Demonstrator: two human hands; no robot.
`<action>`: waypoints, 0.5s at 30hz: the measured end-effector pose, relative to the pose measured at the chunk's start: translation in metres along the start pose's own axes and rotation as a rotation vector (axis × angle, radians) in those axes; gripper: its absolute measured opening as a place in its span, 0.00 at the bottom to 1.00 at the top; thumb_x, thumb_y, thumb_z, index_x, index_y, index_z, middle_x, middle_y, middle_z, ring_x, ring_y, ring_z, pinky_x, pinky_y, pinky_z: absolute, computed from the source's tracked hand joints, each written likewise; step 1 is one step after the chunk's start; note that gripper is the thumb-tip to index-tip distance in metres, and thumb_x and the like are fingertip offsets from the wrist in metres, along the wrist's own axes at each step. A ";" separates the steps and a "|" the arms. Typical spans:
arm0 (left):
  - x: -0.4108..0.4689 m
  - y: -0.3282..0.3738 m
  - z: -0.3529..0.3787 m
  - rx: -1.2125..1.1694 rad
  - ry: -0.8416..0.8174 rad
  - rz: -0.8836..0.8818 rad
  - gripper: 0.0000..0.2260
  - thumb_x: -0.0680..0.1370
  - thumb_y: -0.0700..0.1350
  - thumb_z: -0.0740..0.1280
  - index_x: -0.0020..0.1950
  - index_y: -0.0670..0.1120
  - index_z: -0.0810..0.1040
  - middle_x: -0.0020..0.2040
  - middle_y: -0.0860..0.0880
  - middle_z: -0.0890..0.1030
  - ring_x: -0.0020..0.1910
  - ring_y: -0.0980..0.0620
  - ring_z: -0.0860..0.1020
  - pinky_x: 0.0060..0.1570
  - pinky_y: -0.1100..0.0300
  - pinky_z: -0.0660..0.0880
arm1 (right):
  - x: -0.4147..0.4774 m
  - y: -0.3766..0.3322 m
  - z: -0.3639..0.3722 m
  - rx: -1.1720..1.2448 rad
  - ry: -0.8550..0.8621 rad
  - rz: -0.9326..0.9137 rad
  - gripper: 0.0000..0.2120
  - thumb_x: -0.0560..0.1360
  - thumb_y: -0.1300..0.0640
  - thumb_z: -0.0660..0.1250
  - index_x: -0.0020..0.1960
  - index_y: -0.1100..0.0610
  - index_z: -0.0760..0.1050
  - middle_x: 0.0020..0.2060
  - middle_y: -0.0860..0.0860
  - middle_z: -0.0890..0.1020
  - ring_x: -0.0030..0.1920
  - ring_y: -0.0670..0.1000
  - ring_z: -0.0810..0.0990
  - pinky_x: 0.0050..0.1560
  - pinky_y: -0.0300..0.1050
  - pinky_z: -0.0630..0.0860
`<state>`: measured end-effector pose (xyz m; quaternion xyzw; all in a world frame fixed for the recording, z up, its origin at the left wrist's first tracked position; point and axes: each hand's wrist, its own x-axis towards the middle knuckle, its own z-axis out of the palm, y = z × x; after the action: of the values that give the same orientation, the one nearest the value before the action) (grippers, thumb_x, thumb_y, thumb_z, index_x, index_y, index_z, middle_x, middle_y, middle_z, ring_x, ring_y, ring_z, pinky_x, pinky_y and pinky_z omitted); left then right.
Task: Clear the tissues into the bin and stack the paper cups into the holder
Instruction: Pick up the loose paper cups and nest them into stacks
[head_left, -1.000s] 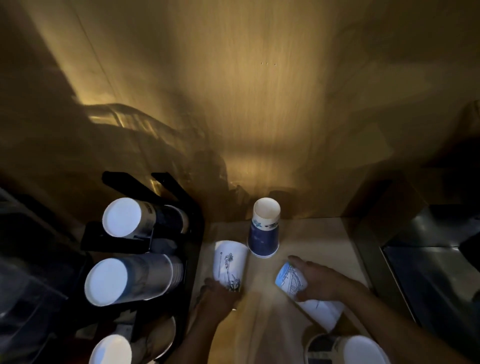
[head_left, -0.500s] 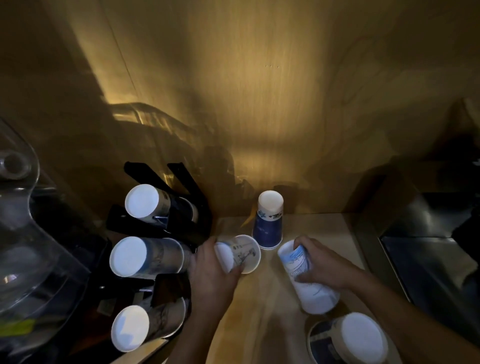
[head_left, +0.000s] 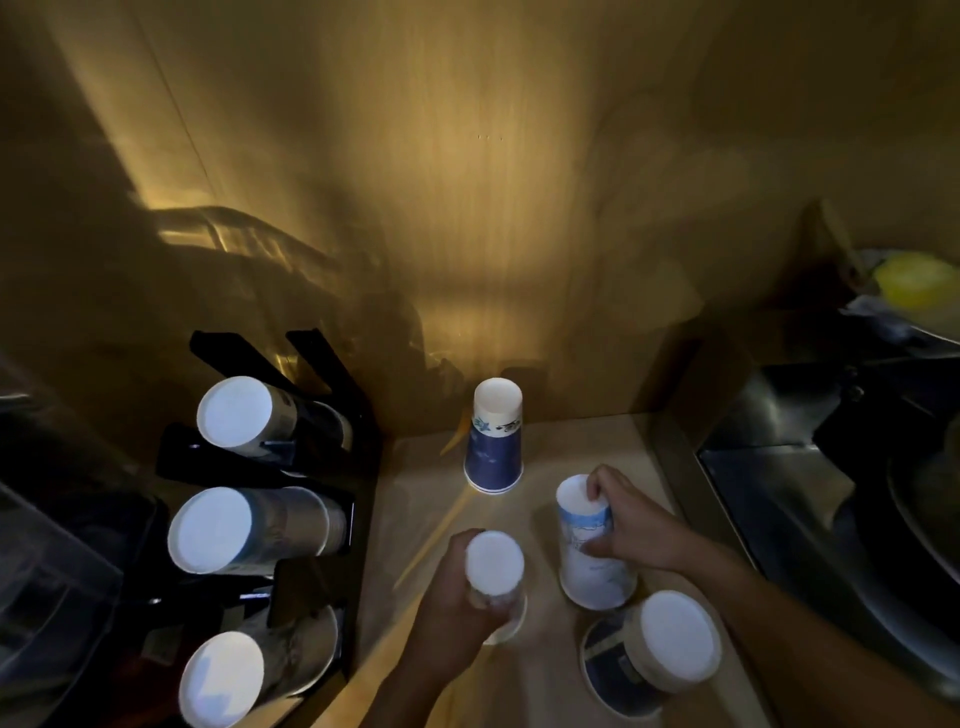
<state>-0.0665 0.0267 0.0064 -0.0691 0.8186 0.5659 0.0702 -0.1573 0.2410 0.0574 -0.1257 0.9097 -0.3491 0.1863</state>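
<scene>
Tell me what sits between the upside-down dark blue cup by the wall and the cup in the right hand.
Nothing: in the head view only bare countertop separates the dark blue cup from the right hand's cup.

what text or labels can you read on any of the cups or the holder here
No text can be read anywhere in this picture.
Dark blue cup: a printed band near its base, too small and blurred to read.
Cup in the right hand: a pale blue print, no legible words.
Cup in the left hand: blurred, nothing legible.
Cups in the black holder: faint marks, too dim to read.
</scene>
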 end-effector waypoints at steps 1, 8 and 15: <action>0.000 -0.005 0.001 -0.025 0.005 0.004 0.27 0.63 0.40 0.78 0.53 0.60 0.70 0.53 0.59 0.76 0.53 0.61 0.75 0.46 0.78 0.70 | -0.001 -0.001 -0.001 0.005 -0.004 0.001 0.25 0.67 0.62 0.73 0.44 0.44 0.59 0.56 0.48 0.68 0.58 0.52 0.73 0.52 0.41 0.76; 0.014 -0.009 0.011 -0.013 0.118 0.024 0.30 0.63 0.41 0.78 0.56 0.61 0.67 0.53 0.55 0.70 0.51 0.63 0.72 0.49 0.71 0.67 | -0.010 -0.014 -0.005 0.181 0.192 0.008 0.31 0.65 0.59 0.75 0.57 0.39 0.62 0.61 0.46 0.69 0.61 0.50 0.72 0.59 0.51 0.76; 0.032 -0.008 0.020 0.026 0.119 -0.057 0.34 0.62 0.43 0.78 0.64 0.53 0.66 0.56 0.51 0.68 0.60 0.47 0.70 0.56 0.57 0.68 | -0.016 -0.042 -0.022 0.099 0.462 -0.249 0.30 0.66 0.55 0.75 0.61 0.42 0.64 0.58 0.42 0.66 0.59 0.45 0.70 0.54 0.40 0.77</action>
<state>-0.0952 0.0415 -0.0142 -0.1250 0.8263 0.5478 0.0386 -0.1484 0.2296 0.1049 -0.1445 0.8874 -0.4330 -0.0646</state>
